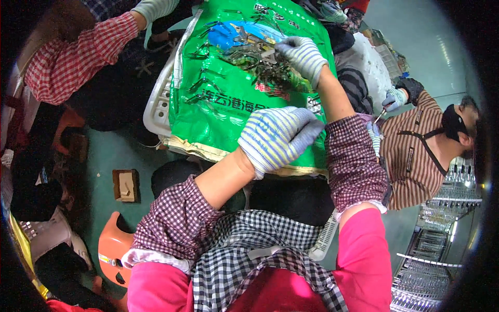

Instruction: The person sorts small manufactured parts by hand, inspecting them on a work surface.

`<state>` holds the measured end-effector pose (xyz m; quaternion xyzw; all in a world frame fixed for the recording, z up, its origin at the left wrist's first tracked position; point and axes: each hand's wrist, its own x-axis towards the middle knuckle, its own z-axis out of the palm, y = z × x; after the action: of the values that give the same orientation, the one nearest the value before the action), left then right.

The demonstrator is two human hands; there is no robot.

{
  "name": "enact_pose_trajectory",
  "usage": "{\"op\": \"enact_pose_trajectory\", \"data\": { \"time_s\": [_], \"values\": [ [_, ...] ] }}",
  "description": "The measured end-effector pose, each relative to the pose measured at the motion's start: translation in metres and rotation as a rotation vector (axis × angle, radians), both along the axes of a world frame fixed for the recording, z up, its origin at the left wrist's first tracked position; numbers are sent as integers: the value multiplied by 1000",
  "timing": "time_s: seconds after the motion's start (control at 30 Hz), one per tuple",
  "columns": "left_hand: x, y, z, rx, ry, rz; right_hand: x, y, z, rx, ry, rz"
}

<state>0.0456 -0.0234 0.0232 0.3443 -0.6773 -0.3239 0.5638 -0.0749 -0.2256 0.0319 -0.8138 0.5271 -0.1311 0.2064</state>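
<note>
Both my hands wear white work gloves with blue-grey and yellowish stripes. My left hand (280, 139) hovers over the near edge of a green printed plastic sack (192, 122), its fingers curled closed; whatever they hold, if anything, is hidden. Farther off, my right hand (305, 58) reaches to a heap of small dark, shiny pieces (260, 62) on the sack. Its fingertips are pressed together at the heap's right edge, and what lies between them is too small to make out. Several thin dark pieces (205, 83) lie spread along the sack's left side.
A white plastic crate (158, 106) supports the sack. At far left is a person's checked sleeve (86, 54) with a gloved hand (156, 9). Another person in a striped top (416, 140) works at right. An orange stool (115, 247) and small cardboard box (125, 185) are on the floor.
</note>
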Motion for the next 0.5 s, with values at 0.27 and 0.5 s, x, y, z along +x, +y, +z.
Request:
{"op": "enact_pose_trajectory", "data": {
  "time_s": [0.27, 0.5],
  "values": [
    [-14, -3, -7, 205, -100, -30, -55, 14, 13, 865, -926, -471],
    [6, -19, 0, 787, 569, -160, -46, 92, 26, 32, -719, -43]
  ]
}}
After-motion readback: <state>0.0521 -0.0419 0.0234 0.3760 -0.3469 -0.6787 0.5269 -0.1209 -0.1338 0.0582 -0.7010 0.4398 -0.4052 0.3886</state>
